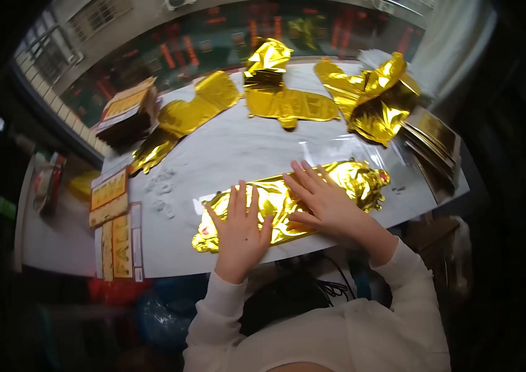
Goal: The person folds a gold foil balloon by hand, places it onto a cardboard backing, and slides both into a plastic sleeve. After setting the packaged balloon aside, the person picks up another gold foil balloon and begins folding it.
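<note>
A long bundle of shiny gold foil [275,193] lies slantwise near the front edge of the white table [213,149]. My left hand [240,232] rests flat on its left part, fingers spread and pointing away from me. Further right, my right hand [325,204] presses on the middle of the bundle, its fingers also apart. Both palms face down, and neither hand grips anything. Crumpled foil with small red spots shows at both ends of the bundle.
Gold foil pieces lie along the back: one at left [198,108], one in the middle [291,105], one at right [374,99]. A packet stack [128,111] stands back left, printed packets [111,198] front left, and flat gold-faced packets [433,139] at the right edge.
</note>
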`<state>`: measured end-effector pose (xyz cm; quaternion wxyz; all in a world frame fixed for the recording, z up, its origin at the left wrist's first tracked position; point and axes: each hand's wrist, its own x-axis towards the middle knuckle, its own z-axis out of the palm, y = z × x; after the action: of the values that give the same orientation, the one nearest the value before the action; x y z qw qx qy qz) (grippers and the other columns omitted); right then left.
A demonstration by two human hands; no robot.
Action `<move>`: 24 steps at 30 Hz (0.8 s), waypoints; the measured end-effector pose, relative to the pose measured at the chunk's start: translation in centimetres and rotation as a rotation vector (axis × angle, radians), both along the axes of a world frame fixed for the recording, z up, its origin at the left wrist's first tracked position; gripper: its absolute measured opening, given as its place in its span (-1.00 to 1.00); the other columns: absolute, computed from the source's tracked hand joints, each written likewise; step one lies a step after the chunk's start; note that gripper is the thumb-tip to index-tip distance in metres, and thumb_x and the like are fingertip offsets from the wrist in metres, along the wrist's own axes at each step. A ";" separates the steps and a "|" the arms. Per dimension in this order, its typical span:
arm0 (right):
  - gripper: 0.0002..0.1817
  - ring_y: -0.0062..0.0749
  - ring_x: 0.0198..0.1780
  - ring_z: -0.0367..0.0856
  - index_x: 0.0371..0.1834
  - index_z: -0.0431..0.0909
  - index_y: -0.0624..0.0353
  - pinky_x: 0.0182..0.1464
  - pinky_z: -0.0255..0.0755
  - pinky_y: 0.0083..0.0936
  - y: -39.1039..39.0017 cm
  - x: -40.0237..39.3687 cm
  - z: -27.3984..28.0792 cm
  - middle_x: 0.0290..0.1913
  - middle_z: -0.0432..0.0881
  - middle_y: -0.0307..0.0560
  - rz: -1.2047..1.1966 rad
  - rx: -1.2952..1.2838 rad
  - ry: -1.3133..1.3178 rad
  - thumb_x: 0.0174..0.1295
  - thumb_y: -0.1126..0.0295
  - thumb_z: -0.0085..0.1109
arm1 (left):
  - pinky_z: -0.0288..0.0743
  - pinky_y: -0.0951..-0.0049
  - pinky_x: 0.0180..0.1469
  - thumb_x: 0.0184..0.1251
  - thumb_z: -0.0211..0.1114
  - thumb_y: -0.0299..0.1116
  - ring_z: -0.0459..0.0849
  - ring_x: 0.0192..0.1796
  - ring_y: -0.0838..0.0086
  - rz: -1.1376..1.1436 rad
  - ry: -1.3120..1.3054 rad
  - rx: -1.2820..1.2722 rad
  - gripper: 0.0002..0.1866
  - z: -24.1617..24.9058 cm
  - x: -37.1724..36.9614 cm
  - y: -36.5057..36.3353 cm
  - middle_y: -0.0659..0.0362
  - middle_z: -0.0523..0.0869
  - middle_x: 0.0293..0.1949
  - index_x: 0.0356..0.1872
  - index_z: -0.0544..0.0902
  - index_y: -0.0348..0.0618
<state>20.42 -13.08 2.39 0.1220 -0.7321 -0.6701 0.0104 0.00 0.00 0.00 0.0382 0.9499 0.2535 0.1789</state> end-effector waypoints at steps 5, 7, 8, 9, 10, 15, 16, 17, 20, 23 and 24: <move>-0.15 0.16 0.74 -0.04 0.70 0.18 0.13 0.71 -0.17 -0.01 -0.8 0.4 -0.2 0.73 0.05 0.28 0.011 -0.032 0.007 0.53 -0.19 0.01 | -0.29 -0.62 0.54 0.55 0.19 -0.03 0.22 0.68 0.02 -0.003 -0.088 -0.095 -0.30 0.2 0.3 -0.9 -0.09 0.27 0.64 0.59 0.36 -0.14; -0.19 0.16 0.75 -0.04 0.71 0.18 0.11 0.71 -0.19 0.00 -0.1 -0.4 0.0 0.73 0.05 0.27 0.042 -0.047 0.036 0.55 -0.14 0.00 | -0.29 -0.61 0.54 0.55 0.19 -0.04 0.22 0.68 0.00 0.035 -0.085 -0.068 -0.30 0.5 -0.5 -0.3 -0.09 0.26 0.65 0.60 0.35 -0.14; -0.20 0.15 0.75 -0.04 0.71 0.17 0.10 0.72 -0.19 0.00 -0.2 -0.4 0.0 0.73 0.05 0.27 0.023 -0.049 0.031 0.55 -0.12 -0.01 | -0.29 -0.61 0.54 0.55 0.20 -0.05 0.21 0.68 -0.01 0.025 -0.121 -0.067 -0.30 0.7 -0.5 -0.4 -0.08 0.25 0.66 0.60 0.36 -0.14; -0.21 0.14 0.75 -0.04 0.71 0.17 0.10 0.72 -0.20 0.00 -0.1 -0.4 0.0 0.73 0.04 0.27 -0.001 -0.049 0.021 0.56 -0.09 -0.01 | -0.29 -0.61 0.54 0.55 0.20 -0.05 0.21 0.68 -0.01 0.010 -0.162 -0.064 -0.31 1.3 -0.5 -0.3 -0.08 0.23 0.66 0.59 0.36 -0.14; -0.22 0.15 0.75 -0.04 0.72 0.15 0.08 0.72 -0.21 -0.02 -0.2 -0.6 0.4 0.74 0.04 0.26 -0.001 -0.052 0.025 0.56 -0.06 -0.02 | -0.28 -0.54 0.59 0.54 0.20 -0.13 0.27 0.64 -0.04 0.003 -0.287 -0.045 -0.39 1.9 -0.8 -0.3 -0.08 0.36 0.60 0.52 0.47 -0.14; -0.23 0.12 0.75 -0.03 0.73 0.13 0.07 0.72 -0.22 -0.03 -0.2 -0.7 0.6 0.74 0.03 0.24 -0.012 -0.056 0.026 0.57 -0.04 -0.03 | -0.13 -0.31 0.67 0.36 0.13 -0.51 0.43 0.56 0.02 0.039 -0.671 -0.035 -0.53 2.7 -9.8 0.4 0.00 0.61 0.41 0.28 0.65 -0.14; -0.24 0.11 0.75 -0.03 0.73 0.13 0.06 0.72 -0.22 -0.03 -0.2 -0.6 0.5 0.75 0.03 0.23 -0.008 -0.051 0.028 0.57 -0.03 -0.03 | -0.10 -0.29 0.68 0.33 0.09 -0.58 0.46 0.54 0.03 0.108 -0.678 -0.012 -0.51 2.4 -12.3 1.0 0.00 0.63 0.39 0.28 0.64 -0.16; -0.24 0.11 0.75 -0.03 0.73 0.13 0.06 0.72 -0.22 -0.04 -0.2 -0.5 0.4 0.75 0.02 0.22 -0.002 -0.044 0.029 0.57 -0.02 -0.03 | -0.06 -0.27 0.68 0.29 0.05 -0.65 0.48 0.52 0.05 0.179 -0.687 0.013 -0.49 2.1 -14.6 1.6 0.00 0.64 0.37 0.27 0.64 -0.19; -0.24 0.08 0.75 -0.02 0.74 0.12 0.05 0.73 -0.22 -0.05 -0.3 -0.5 0.5 0.75 0.03 0.21 -0.006 -0.045 0.026 0.57 -0.01 -0.03 | 0.09 -0.15 0.67 0.23 -0.03 -0.81 0.55 0.49 0.10 0.448 -0.640 0.023 -0.41 0.5 -20.0 2.6 0.03 0.70 0.33 0.24 0.68 -0.19; -0.25 0.05 0.75 -0.02 0.74 0.12 0.05 0.73 -0.23 -0.06 -0.2 -0.6 0.5 0.75 0.03 0.19 -0.012 -0.053 0.031 0.57 0.00 -0.03 | 0.13 -0.23 0.65 0.36 -0.03 -0.78 0.58 0.46 0.08 0.716 -0.285 0.172 -0.40 -1.4 -24.6 2.5 0.03 0.71 0.33 0.39 0.61 -0.19; -0.25 0.05 0.75 -0.02 0.74 0.13 0.05 0.73 -0.23 -0.07 -0.2 -0.7 0.5 0.75 0.03 0.19 -0.009 -0.049 0.035 0.57 0.00 -0.03 | 0.17 -0.21 0.64 0.41 0.07 -0.73 0.59 0.46 0.12 0.679 -0.235 0.162 -0.45 -2.3 -26.2 2.5 0.05 0.71 0.34 0.37 0.64 -0.15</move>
<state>19.76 -13.32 2.89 0.1159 -0.7377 -0.6639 0.0392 -26.20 2.54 -2.29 -0.0698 0.7846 0.5330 0.3088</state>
